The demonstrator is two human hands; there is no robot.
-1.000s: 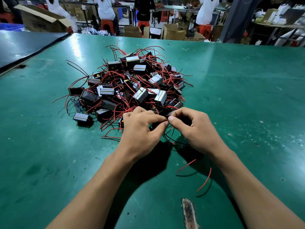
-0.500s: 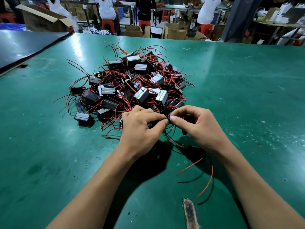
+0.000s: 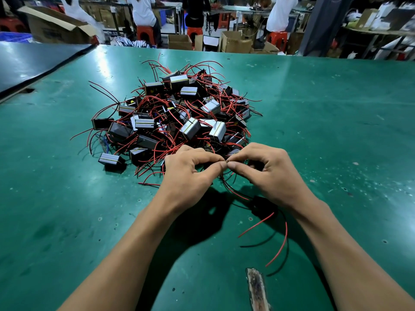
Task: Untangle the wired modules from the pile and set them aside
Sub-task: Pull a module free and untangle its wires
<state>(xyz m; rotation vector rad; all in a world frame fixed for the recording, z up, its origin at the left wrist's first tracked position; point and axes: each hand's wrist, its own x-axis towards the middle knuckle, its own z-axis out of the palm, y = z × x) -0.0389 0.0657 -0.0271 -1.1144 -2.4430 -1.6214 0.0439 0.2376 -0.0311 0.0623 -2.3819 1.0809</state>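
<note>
At the near edge of a tangled pile of small black box-shaped modules (image 3: 179, 117), many with silver striped labels, two bare hands meet fingertip to fingertip over a green-surfaced workbench (image 3: 336, 135). The left hand (image 3: 190, 178) and the right hand (image 3: 271, 176), fingers curled, each pinch between thumb and forefinger the thin red and black leads (image 3: 234, 191) that run down to a single dark module (image 3: 260, 206) lying just beneath the right wrist, apart from the heap. Its loose red wire (image 3: 280, 245) curls across the bench near a worn brown gouge (image 3: 256, 290). Cardboard cartons (image 3: 235, 43) and red stools (image 3: 193, 32) stand beyond the far edge.
</note>
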